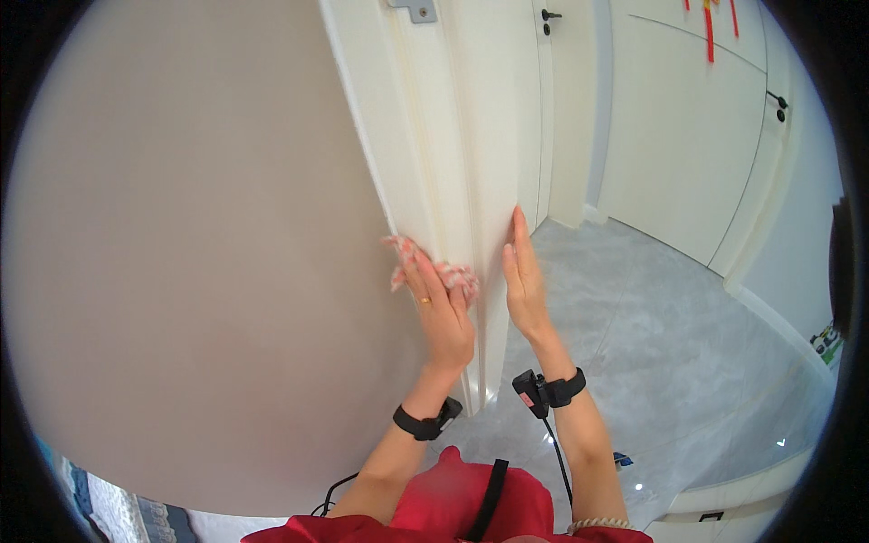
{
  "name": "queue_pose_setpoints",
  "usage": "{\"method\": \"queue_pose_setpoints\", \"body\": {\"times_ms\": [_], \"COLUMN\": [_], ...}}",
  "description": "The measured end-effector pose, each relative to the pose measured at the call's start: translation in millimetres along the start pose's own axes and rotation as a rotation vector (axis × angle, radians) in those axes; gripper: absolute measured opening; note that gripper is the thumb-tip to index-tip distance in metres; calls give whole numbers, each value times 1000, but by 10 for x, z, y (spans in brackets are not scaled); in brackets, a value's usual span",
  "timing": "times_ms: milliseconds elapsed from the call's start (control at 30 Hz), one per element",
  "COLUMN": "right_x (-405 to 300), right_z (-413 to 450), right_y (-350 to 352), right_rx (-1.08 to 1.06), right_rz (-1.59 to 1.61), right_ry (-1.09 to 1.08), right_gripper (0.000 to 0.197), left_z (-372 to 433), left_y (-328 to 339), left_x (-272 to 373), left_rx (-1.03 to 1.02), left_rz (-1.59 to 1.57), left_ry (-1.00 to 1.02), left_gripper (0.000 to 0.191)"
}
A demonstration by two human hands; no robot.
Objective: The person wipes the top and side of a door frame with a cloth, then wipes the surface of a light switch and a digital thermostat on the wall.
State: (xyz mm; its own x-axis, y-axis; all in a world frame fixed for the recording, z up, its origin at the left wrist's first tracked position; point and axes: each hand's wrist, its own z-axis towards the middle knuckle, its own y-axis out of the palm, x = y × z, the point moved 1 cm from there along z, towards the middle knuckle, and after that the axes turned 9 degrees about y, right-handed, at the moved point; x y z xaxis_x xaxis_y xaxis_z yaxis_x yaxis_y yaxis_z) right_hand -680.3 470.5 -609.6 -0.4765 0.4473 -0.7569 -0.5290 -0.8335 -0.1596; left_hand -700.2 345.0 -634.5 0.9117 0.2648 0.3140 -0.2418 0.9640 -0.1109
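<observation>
A crumpled pink-and-white cloth (456, 277) lies under my left hand (441, 315), pressed against the white door frame (434, 183). Parts of the cloth stick out on both sides of the fingers, and one end reaches the frame's left edge by the wall. My right hand (524, 285) holds nothing; its flat palm rests along the right side of the same frame, fingers pointing up and the thumb a little apart. Each wrist wears a black strap with a small device, and a cable runs down from the right one (533, 394).
A beige wall (204, 258) fills the left side. Grey floor tiles (631, 326) spread to the right, towards a white door (679, 136) with a black handle (777, 100). Above the hands, a metal plate (422, 12) is fixed to the frame. A small blue object (622, 459) lies on the floor.
</observation>
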Motion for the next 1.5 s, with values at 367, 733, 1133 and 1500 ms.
{"method": "queue_pose_setpoints", "body": {"times_ms": [367,733,1133,1500], "right_x": [-210,-346,-437,-364], "right_z": [236,213,168,138], "right_y": [16,-83,-166,-220], "right_rx": [25,80,75,46], "right_rz": [111,48,75,85], "right_ry": [118,88,131,132], "right_gripper": [55,53,54,58], "left_z": [2070,2070,587,-664], "left_y": [-290,-267,-129,47], "left_x": [391,419,163,-27], "left_rx": [25,92,-89,-238], "left_rz": [-99,12,34,45], "left_ry": [223,392,137,-167], "left_gripper": [58,58,64,68]}}
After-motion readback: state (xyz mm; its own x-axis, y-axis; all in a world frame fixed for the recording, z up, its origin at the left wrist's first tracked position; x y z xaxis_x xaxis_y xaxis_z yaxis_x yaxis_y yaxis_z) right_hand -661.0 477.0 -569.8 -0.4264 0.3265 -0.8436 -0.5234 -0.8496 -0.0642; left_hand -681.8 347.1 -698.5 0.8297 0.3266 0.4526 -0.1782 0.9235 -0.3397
